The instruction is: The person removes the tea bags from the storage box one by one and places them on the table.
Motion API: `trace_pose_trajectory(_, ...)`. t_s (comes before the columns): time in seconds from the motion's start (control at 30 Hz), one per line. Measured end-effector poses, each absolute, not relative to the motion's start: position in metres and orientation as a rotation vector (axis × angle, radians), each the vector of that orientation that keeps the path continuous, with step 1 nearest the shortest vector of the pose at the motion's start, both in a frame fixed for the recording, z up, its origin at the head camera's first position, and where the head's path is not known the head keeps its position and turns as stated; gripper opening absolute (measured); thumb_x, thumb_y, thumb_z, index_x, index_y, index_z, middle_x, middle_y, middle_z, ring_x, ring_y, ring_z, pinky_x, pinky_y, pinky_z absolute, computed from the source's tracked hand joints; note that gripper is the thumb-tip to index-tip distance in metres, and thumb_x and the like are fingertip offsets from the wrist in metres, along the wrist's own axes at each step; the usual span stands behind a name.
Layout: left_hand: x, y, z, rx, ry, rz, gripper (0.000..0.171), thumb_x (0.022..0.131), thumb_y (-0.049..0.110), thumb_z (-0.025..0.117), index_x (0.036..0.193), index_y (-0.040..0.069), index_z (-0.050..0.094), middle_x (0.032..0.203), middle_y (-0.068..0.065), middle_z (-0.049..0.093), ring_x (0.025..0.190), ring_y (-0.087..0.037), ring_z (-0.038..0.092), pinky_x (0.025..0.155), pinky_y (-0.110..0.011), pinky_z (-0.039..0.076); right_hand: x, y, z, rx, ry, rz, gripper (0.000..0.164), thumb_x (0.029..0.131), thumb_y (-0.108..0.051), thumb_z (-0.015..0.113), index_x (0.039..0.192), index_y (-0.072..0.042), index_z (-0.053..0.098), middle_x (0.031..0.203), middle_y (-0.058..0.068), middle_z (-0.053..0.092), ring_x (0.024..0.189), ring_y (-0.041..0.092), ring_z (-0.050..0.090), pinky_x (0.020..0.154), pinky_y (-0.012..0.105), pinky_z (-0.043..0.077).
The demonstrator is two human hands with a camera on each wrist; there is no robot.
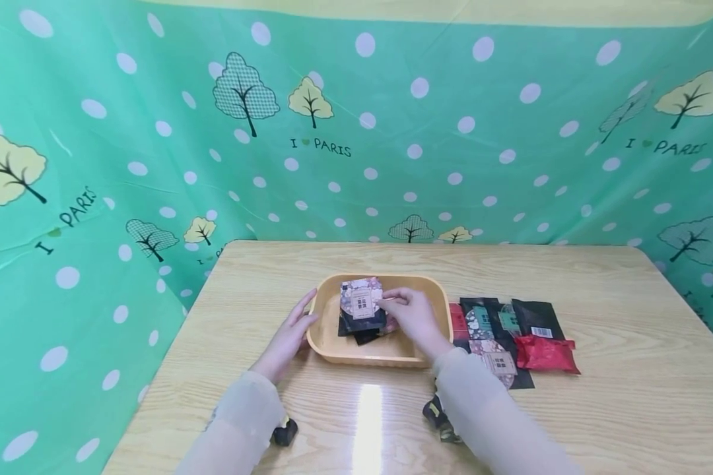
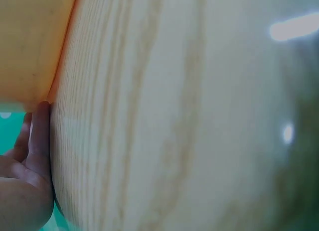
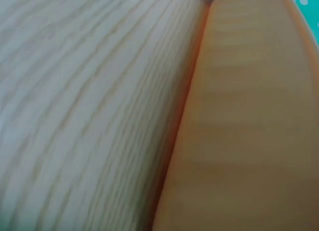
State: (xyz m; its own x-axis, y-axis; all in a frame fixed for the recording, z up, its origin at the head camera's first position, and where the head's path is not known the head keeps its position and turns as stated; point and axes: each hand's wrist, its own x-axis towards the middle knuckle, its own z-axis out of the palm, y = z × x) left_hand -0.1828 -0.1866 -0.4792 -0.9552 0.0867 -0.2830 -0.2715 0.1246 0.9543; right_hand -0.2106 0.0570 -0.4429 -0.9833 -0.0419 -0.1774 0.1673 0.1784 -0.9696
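Note:
A tan plastic basket (image 1: 365,359) sits on the table. Inside it are a black sachet (image 1: 362,302) with a floral print and a pale label, and at least one more dark packet (image 1: 365,336) partly beneath it. My right hand (image 1: 412,316) reaches over the basket and pinches the floral sachet by its right edge. At the basket's left end, my left hand (image 1: 288,336) rests against the outer wall, fingers extended. The left wrist view shows the left fingers (image 2: 39,136) beside the basket wall (image 2: 30,47). Only the basket's side (image 3: 249,116) and table fill most of the right wrist view.
Right of the basket lie several dark sachets (image 1: 499,363), a plain black packet (image 1: 537,318) and a shiny red packet (image 1: 546,354). The wooden table (image 1: 630,409) meets a green patterned cloth (image 1: 356,171) behind. Dark wrist-worn devices show beneath both forearms.

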Motion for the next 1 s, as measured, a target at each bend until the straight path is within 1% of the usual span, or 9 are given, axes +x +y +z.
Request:
trace_pose_trajectory(0.07,-0.182,-0.187,-0.479,-0.183,2.142,1.904,0.059,0.103,0.033,0.047,0.157,0.038,0.024,0.162,-0.021,0.024,0.138,-0.04,0.045,0.112,-0.047,0.043,-0.209,0.062,-0.44,0.115,2.281,-1.935,0.027,0.089,-0.01,0.069,0.113,0.003,0.067,0.084,0.011,0.074,0.058,0.011,0.058,0.059,0.027,0.058)
trace_pose_trajectory(0.17,-0.182,-0.189,-0.479,-0.179,2.149,1.896,0.059,0.102,0.035,0.048,0.156,0.039,0.024,0.162,-0.02,0.026,0.137,-0.039,0.047,0.113,-0.047,0.043,-0.206,0.071,-0.435,0.101,2.281,-1.953,0.028,0.09,-0.009,0.068,0.114,0.005,0.066,0.089,0.014,0.074,0.057,0.01,0.059,0.06,0.025,0.058)
trace_pose_trajectory(0.37,-0.182,-0.189,-0.478,-0.18,2.133,1.909,0.059,0.102,0.034,0.048,0.156,0.04,0.024,0.161,-0.02,0.028,0.136,-0.038,0.048,0.112,-0.047,0.043,-0.199,0.088,-0.426,0.113,2.316,-1.927,0.031,0.091,-0.014,0.069,0.117,0.002,0.066,0.096,0.016,0.075,0.06,0.012,0.062,0.066,0.032,0.062)
trace_pose_trajectory(0.43,-0.182,-0.189,-0.478,-0.185,2.123,1.918,0.059,0.102,0.034,0.048,0.156,0.04,0.025,0.16,-0.02,0.028,0.136,-0.038,0.048,0.112,-0.046,0.043,-0.197,0.094,-0.424,0.122,2.322,-1.919,0.031,0.091,-0.015,0.069,0.117,0.002,0.066,0.096,0.015,0.075,0.061,0.012,0.063,0.067,0.033,0.062)
trace_pose_trajectory(0.6,-0.182,-0.188,-0.479,-0.192,2.116,1.924,0.059,0.103,0.032,0.048,0.156,0.039,0.024,0.16,-0.02,0.029,0.137,-0.039,0.047,0.113,-0.047,0.043,-0.19,0.107,-0.418,0.141,2.318,-1.935,0.03,0.091,-0.014,0.068,0.116,0.003,0.066,0.09,0.009,0.076,0.06,0.012,0.063,0.064,0.028,0.06)
trace_pose_trajectory(0.73,-0.182,-0.188,-0.479,-0.191,2.119,1.92,0.059,0.103,0.032,0.047,0.156,0.038,0.024,0.16,-0.021,0.027,0.138,-0.04,0.045,0.114,-0.049,0.041,-0.184,0.116,-0.415,0.154,2.318,-1.943,0.028,0.093,-0.013,0.067,0.115,0.004,0.066,0.085,0.004,0.074,0.061,0.013,0.063,0.066,0.033,0.061)
trace_pose_trajectory(0.83,-0.182,-0.188,-0.479,-0.192,2.116,1.923,0.059,0.103,0.032,0.047,0.156,0.038,0.024,0.161,-0.021,0.026,0.138,-0.041,0.044,0.115,-0.049,0.039,-0.179,0.123,-0.414,0.162,2.335,-1.916,0.03,0.093,-0.015,0.066,0.116,0.004,0.065,0.084,0.004,0.073,0.063,0.014,0.063,0.069,0.036,0.062)
trace_pose_trajectory(0.9,-0.182,-0.188,-0.479,-0.192,2.114,1.923,0.058,0.103,0.032,0.047,0.156,0.038,0.024,0.161,-0.021,0.026,0.139,-0.041,0.044,0.115,-0.049,0.039,-0.176,0.128,-0.414,0.174,2.339,-1.896,0.03,0.094,-0.016,0.066,0.117,0.003,0.065,0.085,0.004,0.074,0.065,0.014,0.063,0.069,0.034,0.062)
trace_pose_trajectory(1.0,-0.181,-0.187,-0.479,-0.194,2.111,1.924,0.059,0.103,0.031,0.047,0.157,0.038,0.024,0.161,-0.021,0.025,0.139,-0.041,0.043,0.115,-0.049,0.039,-0.172,0.134,-0.414,0.19,2.324,-1.89,0.031,0.094,-0.017,0.066,0.117,0.003,0.064,0.085,0.003,0.073,0.067,0.014,0.063,0.068,0.029,0.061)
